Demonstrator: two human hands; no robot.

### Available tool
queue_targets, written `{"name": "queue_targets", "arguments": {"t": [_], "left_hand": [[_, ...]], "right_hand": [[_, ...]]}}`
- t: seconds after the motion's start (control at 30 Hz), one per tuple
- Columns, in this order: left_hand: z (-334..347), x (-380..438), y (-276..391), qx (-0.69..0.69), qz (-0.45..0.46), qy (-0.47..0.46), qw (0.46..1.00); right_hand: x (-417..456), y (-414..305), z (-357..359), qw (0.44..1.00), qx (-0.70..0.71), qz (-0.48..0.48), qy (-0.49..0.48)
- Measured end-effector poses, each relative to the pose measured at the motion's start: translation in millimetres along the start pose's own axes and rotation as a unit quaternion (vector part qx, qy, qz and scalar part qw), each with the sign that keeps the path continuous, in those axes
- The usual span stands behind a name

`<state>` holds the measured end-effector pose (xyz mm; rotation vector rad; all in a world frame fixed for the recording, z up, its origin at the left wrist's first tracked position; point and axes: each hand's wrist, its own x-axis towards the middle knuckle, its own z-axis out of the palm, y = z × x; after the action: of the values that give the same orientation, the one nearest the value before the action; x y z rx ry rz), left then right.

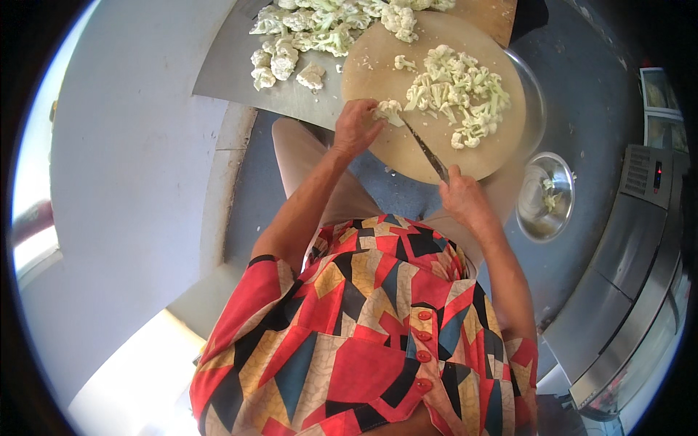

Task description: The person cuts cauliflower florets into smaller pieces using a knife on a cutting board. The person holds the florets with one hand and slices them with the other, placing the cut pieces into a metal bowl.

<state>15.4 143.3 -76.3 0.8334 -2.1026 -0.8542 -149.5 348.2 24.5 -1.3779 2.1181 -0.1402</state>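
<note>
My left hand (357, 126) grips a cauliflower piece (389, 112) at the left edge of a round cutting board (381, 76). In my right hand (465, 197) is the handle of a knife (426, 148). Its dark blade points up and left, with the tip beside the held piece; whether it touches cannot be made out. A heap of small cut florets (455, 90) lies on the right half of the board. One floret (404, 62) sits apart, near the board's middle, among scattered crumbs.
Larger cauliflower chunks (327, 27) are piled on a metal tabletop (234, 73) beyond the board. A steel bowl (537, 218) with a few scraps stands on the floor at right. Another metal rim (537, 92) shows below the board. A steel appliance (627, 272) lines the right side.
</note>
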Motion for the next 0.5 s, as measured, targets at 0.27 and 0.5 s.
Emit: {"name": "queue_targets", "arguments": {"t": [0.27, 0.5], "left_hand": [[3, 5, -2, 0.007, -0.005, -0.012, 1.000], [4, 4, -5, 0.024, 0.000, -0.034, 0.999]], "right_hand": [[8, -9, -1, 0.998, -0.056, -0.017, 0.006], [28, -11, 17, 0.999, -0.050, -0.002, 0.000]]}}
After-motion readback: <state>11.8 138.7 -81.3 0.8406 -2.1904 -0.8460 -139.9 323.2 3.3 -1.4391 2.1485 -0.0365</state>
